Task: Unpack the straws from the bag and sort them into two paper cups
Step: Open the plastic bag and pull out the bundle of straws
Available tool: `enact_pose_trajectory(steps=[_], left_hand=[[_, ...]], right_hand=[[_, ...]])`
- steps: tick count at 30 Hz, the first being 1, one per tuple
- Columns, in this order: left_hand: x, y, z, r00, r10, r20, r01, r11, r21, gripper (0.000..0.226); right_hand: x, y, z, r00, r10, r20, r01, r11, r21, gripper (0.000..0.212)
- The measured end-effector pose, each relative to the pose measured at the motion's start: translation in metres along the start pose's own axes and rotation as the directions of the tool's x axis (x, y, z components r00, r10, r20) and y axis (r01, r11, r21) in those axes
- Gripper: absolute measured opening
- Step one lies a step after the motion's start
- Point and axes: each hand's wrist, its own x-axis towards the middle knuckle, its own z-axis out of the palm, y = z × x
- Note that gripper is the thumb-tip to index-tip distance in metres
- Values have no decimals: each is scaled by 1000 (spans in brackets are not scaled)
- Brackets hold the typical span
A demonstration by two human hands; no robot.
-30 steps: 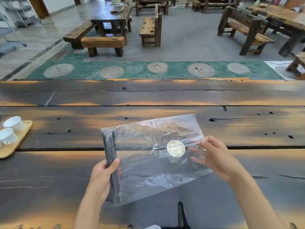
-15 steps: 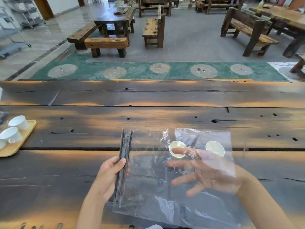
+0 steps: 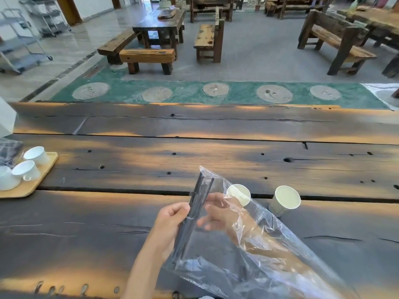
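Observation:
A clear plastic bag [image 3: 254,266] is held above the dark wooden table [image 3: 194,160]. A bundle of black straws [image 3: 194,212] lies along the bag's left side, tilted upward. My left hand [image 3: 170,225] grips that bundle through the plastic. My right hand [image 3: 222,214] is inside the bag with its fingers spread, close to the straws. Two white paper cups stand upright behind the bag: the left cup [image 3: 239,194] shows partly through the plastic, the right cup [image 3: 285,200] is in plain view.
A wooden tray [image 3: 36,182] with white teacups [image 3: 27,170] sits at the table's left edge, a plastic-wrapped bundle [image 3: 8,152] beside it. Beyond the table lie a green floor strip and wooden benches and tables.
My right hand has gone deeper into the bag toward the straws. The bag has tilted up and shifted right. Both paper cups now show behind it.

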Motion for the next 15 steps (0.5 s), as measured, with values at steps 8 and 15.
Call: enact_pose_trajectory(steps=[8,15], left_hand=[[-1,-4,10,991,69,-111,-68,998,16,11],[-4,2,9,991,28,-130,-42,993,-110,6]], right_hand=[[15,21,4,1000,11,14,-9,996,-85,12],[24,25,-16,995,96,-4,-96,995,-26,29]])
